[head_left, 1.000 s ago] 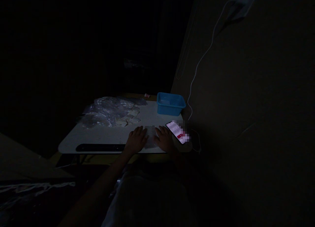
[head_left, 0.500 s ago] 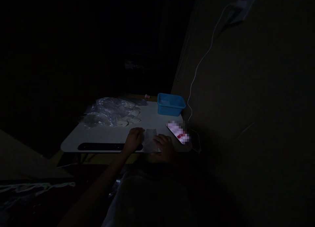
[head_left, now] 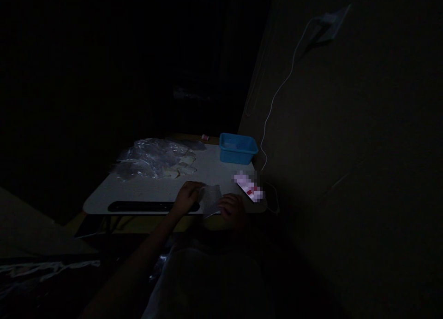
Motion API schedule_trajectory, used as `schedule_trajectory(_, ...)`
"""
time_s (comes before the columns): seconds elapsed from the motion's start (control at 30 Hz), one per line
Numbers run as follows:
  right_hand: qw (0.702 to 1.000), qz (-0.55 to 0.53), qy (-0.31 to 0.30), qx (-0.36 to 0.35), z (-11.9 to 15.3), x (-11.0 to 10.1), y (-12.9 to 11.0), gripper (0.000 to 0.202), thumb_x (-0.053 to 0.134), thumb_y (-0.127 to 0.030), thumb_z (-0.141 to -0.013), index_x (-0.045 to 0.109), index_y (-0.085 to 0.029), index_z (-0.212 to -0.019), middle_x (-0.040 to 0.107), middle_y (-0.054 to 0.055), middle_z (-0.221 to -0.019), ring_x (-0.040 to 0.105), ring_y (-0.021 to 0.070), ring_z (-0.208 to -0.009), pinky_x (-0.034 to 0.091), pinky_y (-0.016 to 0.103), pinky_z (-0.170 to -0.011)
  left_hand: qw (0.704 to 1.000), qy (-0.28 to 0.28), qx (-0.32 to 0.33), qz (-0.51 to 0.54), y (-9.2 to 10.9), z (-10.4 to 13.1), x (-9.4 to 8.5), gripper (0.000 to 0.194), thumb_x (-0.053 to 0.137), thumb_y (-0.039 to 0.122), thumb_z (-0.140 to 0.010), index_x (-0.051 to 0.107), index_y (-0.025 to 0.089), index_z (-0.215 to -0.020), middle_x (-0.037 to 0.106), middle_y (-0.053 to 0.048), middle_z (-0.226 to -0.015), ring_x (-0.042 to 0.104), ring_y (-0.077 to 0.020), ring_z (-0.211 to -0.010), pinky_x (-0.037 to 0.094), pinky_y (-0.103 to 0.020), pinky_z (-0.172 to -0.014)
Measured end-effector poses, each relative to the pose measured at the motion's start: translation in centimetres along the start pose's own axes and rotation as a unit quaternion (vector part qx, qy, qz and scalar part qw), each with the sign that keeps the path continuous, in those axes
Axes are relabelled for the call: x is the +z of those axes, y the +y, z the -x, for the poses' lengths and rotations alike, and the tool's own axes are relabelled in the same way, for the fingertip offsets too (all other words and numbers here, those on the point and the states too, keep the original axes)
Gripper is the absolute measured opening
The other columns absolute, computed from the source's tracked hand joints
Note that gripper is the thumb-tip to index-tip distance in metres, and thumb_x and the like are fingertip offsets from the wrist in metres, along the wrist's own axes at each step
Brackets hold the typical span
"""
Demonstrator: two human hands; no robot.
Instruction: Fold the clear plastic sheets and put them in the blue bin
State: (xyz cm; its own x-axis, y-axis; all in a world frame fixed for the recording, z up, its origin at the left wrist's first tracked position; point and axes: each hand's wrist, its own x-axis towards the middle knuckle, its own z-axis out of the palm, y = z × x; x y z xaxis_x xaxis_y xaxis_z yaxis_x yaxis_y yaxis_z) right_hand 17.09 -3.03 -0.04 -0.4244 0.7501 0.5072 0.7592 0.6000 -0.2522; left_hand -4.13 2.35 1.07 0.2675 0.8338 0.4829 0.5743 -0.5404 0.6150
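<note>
Whitish sheet [head_left: 211,200] beside right grip [head_left: 233,210]

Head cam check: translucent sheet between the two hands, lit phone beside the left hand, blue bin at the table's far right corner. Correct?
Not quite: the lit phone is beside the right hand, not the left hand; the head view shows it. The translucent sheet is between the hands, and the blue bin is at the table's far right corner.
</note>
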Motion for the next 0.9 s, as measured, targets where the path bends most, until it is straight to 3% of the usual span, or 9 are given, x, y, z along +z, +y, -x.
schedule_trajectory(0.13,0.999,-0.022,0.016,0.045,-1.8,0.0,0.2,0.018,0.047,-0.018,-0.079,0.065,-0.020,-0.081,0.067,0.003,-0.087,0.057,0.0147,-0.089,0.037,0.029,-0.084,0.999,-0.037,0.018,0.031,0.5,0.3,-0.6,0.030,0.039,0.022,-0.074,0.064,0.021,-0.092,0.064,-0.004,-0.098,0.052,-0.0188,-0.097,0.042,-0.036,-0.086)
schedule_trajectory(0.3,0.995,-0.023,0.025,0.094,-3.7,0.1,0.3,0.021,0.044,-0.018,-0.080,0.065,-0.018,-0.079,0.067,0.005,-0.082,0.058,0.0162,-0.080,0.041,0.027,-0.076,0.987,-0.111,0.098,-0.065,1.2,0.3,-0.4,0.038,0.050,0.027,-0.068,0.059,0.019,-0.104,0.060,-0.006,-0.109,0.048,-0.0228,-0.103,0.038,-0.039,-0.090)
schedule_trajectory(0.47,0.993,-0.017,0.031,0.110,-4.1,0.4,0.0,0.021,0.044,-0.017,-0.080,0.064,-0.018,-0.075,0.066,0.005,-0.075,0.058,0.0156,-0.074,0.042,0.026,-0.072,0.978,-0.101,0.104,-0.152,1.6,0.3,0.2,0.048,0.060,0.033,-0.066,0.053,0.014,-0.109,0.057,-0.010,-0.110,0.047,-0.0249,-0.101,0.037,-0.038,-0.089)
schedule_trajectory(0.7,0.985,-0.033,0.095,0.138,-4.5,0.4,0.1,0.022,0.043,-0.020,-0.081,0.066,-0.018,-0.081,0.066,0.007,-0.083,0.057,0.0186,-0.082,0.043,0.030,-0.077,0.978,-0.080,0.136,-0.135,1.7,0.6,0.3,0.064,0.061,0.050,-0.066,0.047,0.012,-0.115,0.054,-0.013,-0.112,0.046,-0.0252,-0.102,0.038,-0.038,-0.088)
schedule_trajectory(0.9,0.980,-0.158,0.098,0.073,-3.6,1.7,0.2,0.021,0.045,-0.019,-0.079,0.065,-0.017,-0.084,0.066,0.007,-0.086,0.059,0.0166,-0.082,0.046,0.028,-0.077,0.981,-0.045,0.118,-0.149,0.8,0.5,0.6,0.031,0.053,0.023,-0.076,0.054,0.015,-0.106,0.057,-0.009,-0.103,0.047,-0.0218,-0.097,0.042,-0.034,-0.084)
